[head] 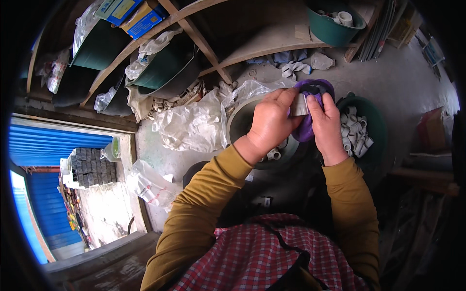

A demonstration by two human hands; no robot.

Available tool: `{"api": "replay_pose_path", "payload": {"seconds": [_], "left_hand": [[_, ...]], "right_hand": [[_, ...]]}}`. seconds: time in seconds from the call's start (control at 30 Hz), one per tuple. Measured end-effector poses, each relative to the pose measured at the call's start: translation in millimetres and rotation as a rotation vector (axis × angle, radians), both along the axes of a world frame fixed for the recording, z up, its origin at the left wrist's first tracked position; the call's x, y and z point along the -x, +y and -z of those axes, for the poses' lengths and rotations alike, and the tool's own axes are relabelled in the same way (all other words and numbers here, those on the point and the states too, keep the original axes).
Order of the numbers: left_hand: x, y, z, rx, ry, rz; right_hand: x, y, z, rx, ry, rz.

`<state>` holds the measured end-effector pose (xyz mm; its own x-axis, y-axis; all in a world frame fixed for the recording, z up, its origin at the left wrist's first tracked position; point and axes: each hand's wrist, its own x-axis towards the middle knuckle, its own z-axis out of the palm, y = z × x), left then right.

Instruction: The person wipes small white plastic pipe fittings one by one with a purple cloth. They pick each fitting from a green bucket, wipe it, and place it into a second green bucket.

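Observation:
My left hand (271, 118) grips a whitish plastic piece (299, 105), which looks like a pipe fitting; its far end is hidden by my fingers. A purple cloth (305, 128) with a dark patch is bunched in my right hand (326, 125), its thumb pressed near the piece's right side. Both hands are raised above a round tub (236, 120) in which a few pipe fittings (273, 154) show below my left wrist. To the right, a green bucket (380, 134) holds several white plastic pipe fittings (352, 131).
Crumpled clear plastic bags (193, 125) lie left of the tub, and a printed bag (151, 185) rests nearer the doorway. Wooden shelves (198, 36) hold tilted green tubs (164, 69) and boxes (143, 22). Another green bucket (333, 31) of fittings stands at the back.

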<state>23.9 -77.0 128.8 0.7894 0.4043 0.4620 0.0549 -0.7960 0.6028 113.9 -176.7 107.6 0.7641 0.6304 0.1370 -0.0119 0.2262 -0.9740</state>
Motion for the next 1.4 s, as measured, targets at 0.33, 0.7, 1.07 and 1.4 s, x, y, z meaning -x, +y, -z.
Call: {"api": "replay_pose_path", "payload": {"seconds": [0.33, 0.7, 1.07, 1.4], "left_hand": [[-1, 10, -2, 0.12, 0.173, -0.107], [1, -9, 3, 0.143, 0.025, -0.075], [1, -17, -1, 0.273, -0.017, 0.045], [-3, -8, 14, 0.466, -0.077, 0.079]], "right_hand": [[14, -9, 0, 0.198, -0.621, 0.121], [8, -12, -9, 0.116, -0.14, 0.131], [-4, -13, -9, -0.021, 0.419, 0.046], [11, -13, -13, -0.067, 0.668, 0.012]]}}
